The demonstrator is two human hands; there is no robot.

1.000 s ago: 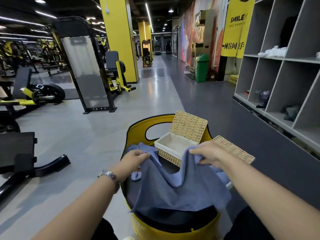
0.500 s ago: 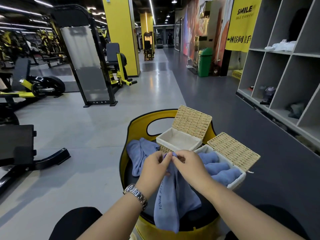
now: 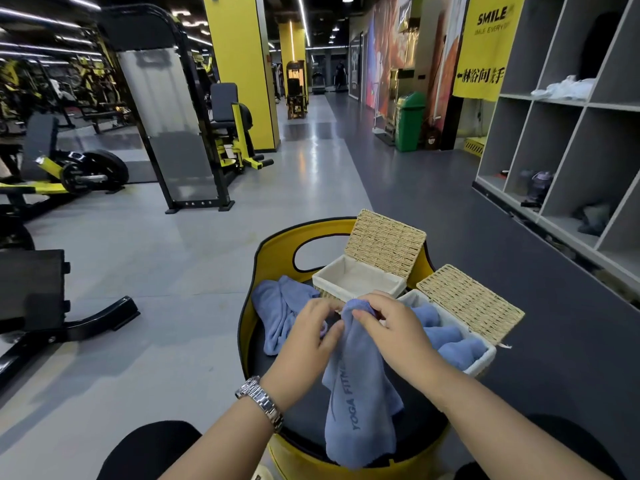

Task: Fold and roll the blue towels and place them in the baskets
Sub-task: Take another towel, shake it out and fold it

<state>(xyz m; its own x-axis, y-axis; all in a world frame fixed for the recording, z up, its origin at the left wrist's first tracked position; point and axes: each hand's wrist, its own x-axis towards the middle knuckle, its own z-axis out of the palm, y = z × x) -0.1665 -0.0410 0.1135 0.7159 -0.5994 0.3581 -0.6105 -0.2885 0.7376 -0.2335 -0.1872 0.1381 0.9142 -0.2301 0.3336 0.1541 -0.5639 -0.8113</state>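
On the round black seat of a yellow chair (image 3: 277, 244) in front of me, I see a blue towel (image 3: 360, 400) folded lengthwise into a narrow strip, its long axis running from the hands down toward me, with the lower end draped over the seat's near edge. Dark lettering runs along that same axis. My left hand (image 3: 308, 337), with a metal watch (image 3: 259, 401) on the wrist, is curled shut on the towel's left edge near the top, thumb against the cloth. My right hand (image 3: 391, 327) pinches the towel's top end, fingers bent over the bunched fold. The two hands sit close together, nearly touching at the towel's upper end. Just beyond them stands a wicker basket (image 3: 356, 282) with a white lining, its lid tilted up and back; I can make out nothing inside it. Just to its right is a second basket (image 3: 485, 358), lid also raised, with rolled towels (image 3: 446, 337) lying side by side in it, their long axes running roughly left to right. Another loose towel (image 3: 277, 310) lies crumpled on the seat's left side, beside the left hand. My dark-clothed knees show at the bottom edge on either side of the chair.
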